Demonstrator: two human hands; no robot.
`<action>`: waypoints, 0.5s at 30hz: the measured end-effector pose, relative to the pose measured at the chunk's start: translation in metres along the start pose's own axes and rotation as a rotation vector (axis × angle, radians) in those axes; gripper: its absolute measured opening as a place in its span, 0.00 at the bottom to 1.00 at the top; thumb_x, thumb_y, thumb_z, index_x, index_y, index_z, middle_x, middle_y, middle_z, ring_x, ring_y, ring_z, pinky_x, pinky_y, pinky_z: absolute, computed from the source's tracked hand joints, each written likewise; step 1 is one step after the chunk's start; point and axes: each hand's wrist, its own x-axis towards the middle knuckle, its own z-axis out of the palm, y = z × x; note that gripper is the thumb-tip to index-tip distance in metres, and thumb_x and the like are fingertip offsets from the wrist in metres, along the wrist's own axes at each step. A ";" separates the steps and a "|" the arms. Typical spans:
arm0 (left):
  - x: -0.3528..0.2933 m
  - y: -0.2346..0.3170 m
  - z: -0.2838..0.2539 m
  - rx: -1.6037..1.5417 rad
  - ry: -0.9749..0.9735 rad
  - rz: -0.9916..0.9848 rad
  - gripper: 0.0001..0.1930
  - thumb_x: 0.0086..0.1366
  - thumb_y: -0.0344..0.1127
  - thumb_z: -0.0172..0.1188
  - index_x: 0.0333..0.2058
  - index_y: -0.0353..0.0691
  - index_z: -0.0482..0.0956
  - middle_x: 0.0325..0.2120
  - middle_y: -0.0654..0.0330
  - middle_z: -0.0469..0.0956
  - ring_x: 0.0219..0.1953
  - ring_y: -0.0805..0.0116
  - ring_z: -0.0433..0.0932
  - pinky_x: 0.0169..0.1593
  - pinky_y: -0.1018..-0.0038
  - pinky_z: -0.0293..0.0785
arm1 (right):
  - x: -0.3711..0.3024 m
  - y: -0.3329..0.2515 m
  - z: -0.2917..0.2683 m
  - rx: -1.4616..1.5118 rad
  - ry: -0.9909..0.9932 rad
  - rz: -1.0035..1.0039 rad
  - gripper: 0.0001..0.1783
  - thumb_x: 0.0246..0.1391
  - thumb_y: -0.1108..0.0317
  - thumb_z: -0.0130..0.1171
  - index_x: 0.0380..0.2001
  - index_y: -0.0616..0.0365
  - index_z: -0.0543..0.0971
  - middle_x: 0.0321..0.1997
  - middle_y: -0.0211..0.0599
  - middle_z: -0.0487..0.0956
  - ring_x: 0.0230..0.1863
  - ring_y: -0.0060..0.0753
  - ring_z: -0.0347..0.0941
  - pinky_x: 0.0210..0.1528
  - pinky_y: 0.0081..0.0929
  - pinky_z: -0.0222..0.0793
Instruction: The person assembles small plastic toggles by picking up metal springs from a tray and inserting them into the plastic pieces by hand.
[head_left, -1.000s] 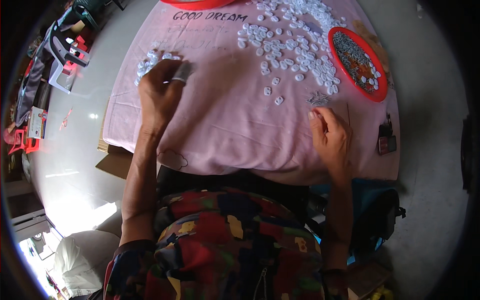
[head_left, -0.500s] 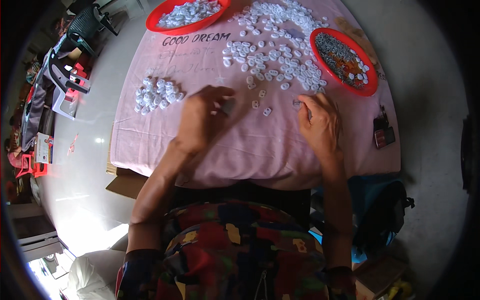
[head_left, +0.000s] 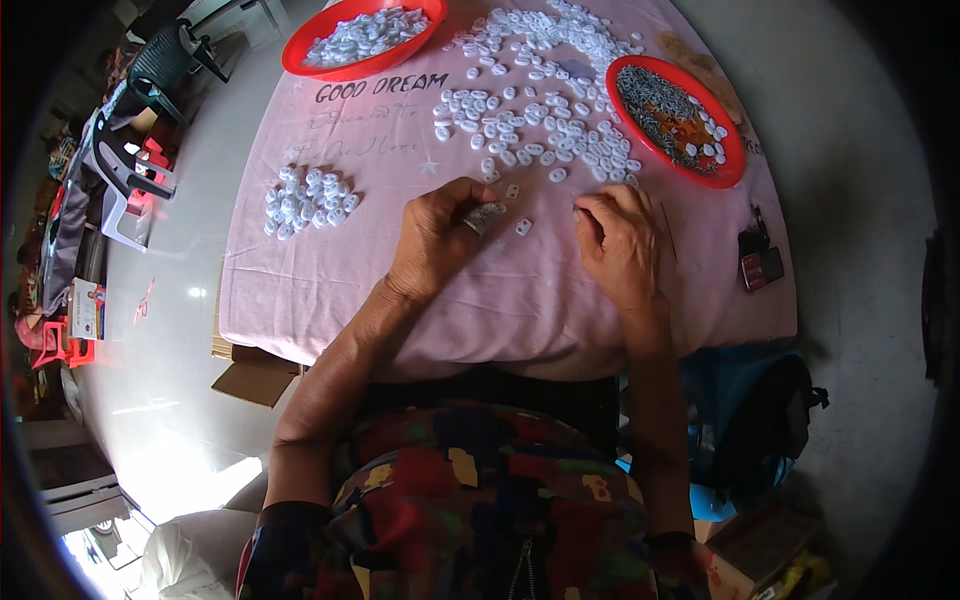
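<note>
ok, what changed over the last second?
Left hand swung right, off the small pile of white pieces, to the loose pieces mid-table. Right hand edged forward and left, over where a metal clump showed. Can't tell what either grips. Red plate stayed put.

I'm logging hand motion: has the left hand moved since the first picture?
Yes, rightward: the left hand was at the small pile of white pieces; now it is right of that pile, below the right end of the black lettering.
</note>
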 end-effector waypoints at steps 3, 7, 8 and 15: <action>-0.001 0.000 -0.001 -0.241 -0.032 -0.053 0.05 0.61 0.22 0.60 0.37 0.34 0.79 0.33 0.65 0.79 0.38 0.82 0.73 0.44 0.82 0.70 | -0.002 0.003 0.000 -0.012 -0.010 0.005 0.09 0.49 0.70 0.61 0.35 0.56 0.81 0.38 0.38 0.77 0.42 0.45 0.72 0.45 0.38 0.68; -0.002 0.004 -0.006 -0.395 -0.125 -0.117 0.09 0.62 0.18 0.55 0.40 0.33 0.77 0.35 0.67 0.78 0.40 0.81 0.73 0.48 0.83 0.67 | 0.000 -0.002 -0.002 -0.028 0.040 0.002 0.08 0.49 0.71 0.61 0.35 0.57 0.80 0.38 0.38 0.76 0.42 0.45 0.72 0.44 0.39 0.69; -0.002 0.003 -0.006 -0.395 -0.123 -0.117 0.09 0.62 0.18 0.55 0.40 0.33 0.77 0.35 0.67 0.78 0.40 0.81 0.73 0.48 0.83 0.67 | 0.001 -0.003 -0.002 -0.027 0.039 0.000 0.08 0.49 0.71 0.61 0.35 0.57 0.80 0.38 0.38 0.76 0.42 0.45 0.72 0.44 0.39 0.69; -0.001 0.008 -0.006 -0.493 -0.159 -0.125 0.13 0.61 0.17 0.51 0.43 0.34 0.77 0.37 0.65 0.79 0.42 0.79 0.74 0.49 0.82 0.68 | -0.002 0.012 0.003 -0.022 0.029 0.008 0.10 0.52 0.71 0.59 0.39 0.56 0.80 0.39 0.40 0.77 0.43 0.46 0.73 0.45 0.38 0.69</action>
